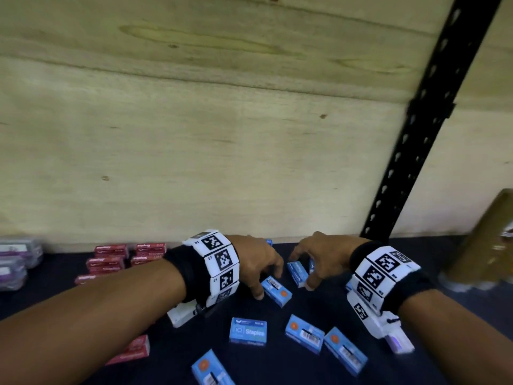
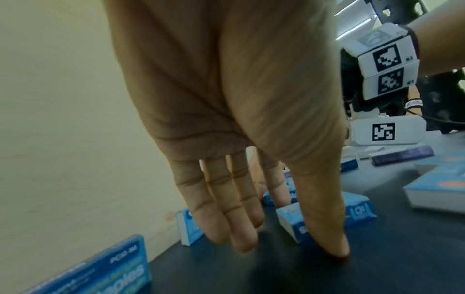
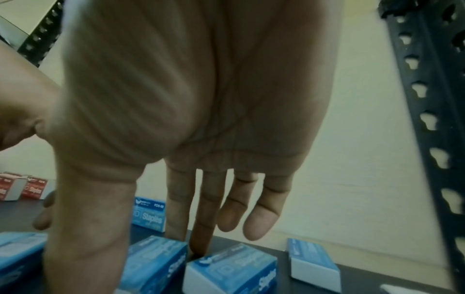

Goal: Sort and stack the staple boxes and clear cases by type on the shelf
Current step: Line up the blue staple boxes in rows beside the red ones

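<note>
Several blue staple boxes lie scattered on the dark shelf (image 1: 258, 365). My left hand (image 1: 269, 283) reaches down over one blue box (image 1: 280, 293); its thumb tip touches the shelf at the box's near side, the other fingers hang straight (image 2: 289, 246). My right hand (image 1: 301, 272) straddles a second blue box (image 1: 297, 273), thumb on the near side. In the right wrist view its straight fingers (image 3: 201, 228) touch down between two blue boxes. Red staple boxes (image 1: 127, 257) are stacked at back left. Clear cases (image 1: 14, 262) are stacked at far left.
A plywood wall (image 1: 194, 134) closes the back. A black perforated upright (image 1: 433, 115) rises at back right, with a brown cardboard object (image 1: 483, 245) beside it. More blue boxes (image 1: 248, 331) lie nearer the front, and a red box (image 1: 133, 350) lies under my left forearm.
</note>
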Action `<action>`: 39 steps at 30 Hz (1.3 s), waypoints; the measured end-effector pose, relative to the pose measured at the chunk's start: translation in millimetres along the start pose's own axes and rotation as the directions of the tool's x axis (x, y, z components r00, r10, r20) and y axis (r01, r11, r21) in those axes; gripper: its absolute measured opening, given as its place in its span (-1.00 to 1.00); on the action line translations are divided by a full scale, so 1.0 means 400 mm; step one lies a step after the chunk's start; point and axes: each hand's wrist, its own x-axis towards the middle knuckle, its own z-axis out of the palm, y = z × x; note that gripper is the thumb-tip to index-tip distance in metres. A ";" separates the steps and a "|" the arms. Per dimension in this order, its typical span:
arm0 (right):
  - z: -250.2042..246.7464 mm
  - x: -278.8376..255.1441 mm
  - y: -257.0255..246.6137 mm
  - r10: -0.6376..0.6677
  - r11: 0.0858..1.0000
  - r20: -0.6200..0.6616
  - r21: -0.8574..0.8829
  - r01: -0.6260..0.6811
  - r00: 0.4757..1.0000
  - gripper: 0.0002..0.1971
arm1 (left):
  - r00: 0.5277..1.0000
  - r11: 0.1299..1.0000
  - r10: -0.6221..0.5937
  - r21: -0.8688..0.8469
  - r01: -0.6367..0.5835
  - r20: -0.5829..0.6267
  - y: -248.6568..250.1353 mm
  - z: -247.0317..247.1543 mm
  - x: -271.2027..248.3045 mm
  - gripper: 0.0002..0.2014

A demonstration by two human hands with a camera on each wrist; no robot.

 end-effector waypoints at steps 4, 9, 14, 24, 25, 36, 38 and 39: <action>0.009 0.020 0.003 -0.039 0.998 -0.017 0.047 0.040 0.999 -0.21 | 1.000 1.000 0.011 0.007 -0.011 -0.019 -0.003 0.008 0.009 -0.61; 0.008 0.033 -0.002 -0.046 0.993 -0.014 0.112 0.047 0.999 -0.31 | 0.999 0.999 -0.048 0.017 0.048 -0.019 -0.029 0.016 -0.022 -0.65; 0.003 0.040 -0.016 -0.070 0.981 -0.079 0.173 0.083 0.994 -0.42 | 0.991 0.991 -0.136 -0.016 0.136 -0.006 -0.082 0.011 -0.088 -0.69; 0.004 0.065 -0.049 -0.107 0.879 -0.120 0.452 0.151 0.987 -0.53 | 0.960 0.960 -0.281 -0.011 0.281 0.013 -0.170 0.019 -0.172 -0.67; 0.004 0.068 -0.049 -0.103 0.871 -0.126 0.468 0.150 0.987 -0.52 | 0.956 0.956 -0.294 -0.012 0.294 0.012 -0.173 0.021 -0.176 -0.67; 0.014 0.099 -0.046 -0.078 0.818 -0.154 0.555 0.151 0.985 -0.75 | 0.940 0.940 -0.341 0.006 0.342 -0.028 -0.152 0.017 -0.152 -0.67; 0.014 0.099 -0.049 -0.070 0.830 -0.163 0.538 0.148 0.984 -0.77 | 0.948 0.949 -0.310 0.037 0.314 -0.077 -0.143 0.012 -0.140 -0.61; 0.014 0.099 -0.050 -0.067 0.840 -0.166 0.523 0.145 0.984 -0.77 | 0.953 0.955 -0.290 0.038 0.294 -0.090 -0.139 0.009 -0.134 -0.59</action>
